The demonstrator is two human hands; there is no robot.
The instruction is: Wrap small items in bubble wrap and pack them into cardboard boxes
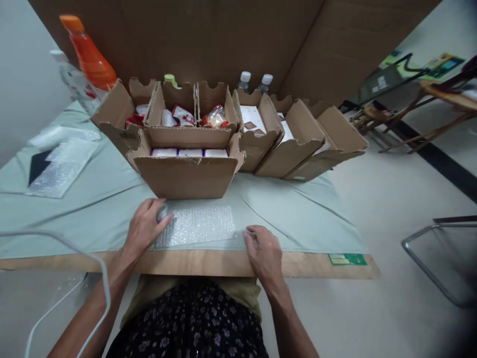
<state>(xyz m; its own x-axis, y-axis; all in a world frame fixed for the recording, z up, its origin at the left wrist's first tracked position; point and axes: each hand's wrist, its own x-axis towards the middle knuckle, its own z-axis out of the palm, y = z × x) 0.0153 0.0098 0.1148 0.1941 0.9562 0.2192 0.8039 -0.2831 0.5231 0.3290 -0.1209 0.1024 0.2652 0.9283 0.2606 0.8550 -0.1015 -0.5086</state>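
A flat, clear piece of bubble wrap (201,223) lies on the cloth near the table's front edge. My left hand (147,224) is at its left end, thumb and fingers apart, with the wrap's edge between them; no firm grip shows. Just beyond the right end of the wrap, my right hand (264,248) rests low over the cloth, fingers loosely bent and nothing visible in them. Directly behind the wrap stands a cardboard bin (186,174) holding white and purple boxes.
More cardboard bins (301,129) with packets and white boxes line the back. An orange bottle (91,59) stands at the back left, above other bubble wrap sheets (70,164). A white cable (104,278) loops across my left forearm. A metal-framed chair (425,248) is at right.
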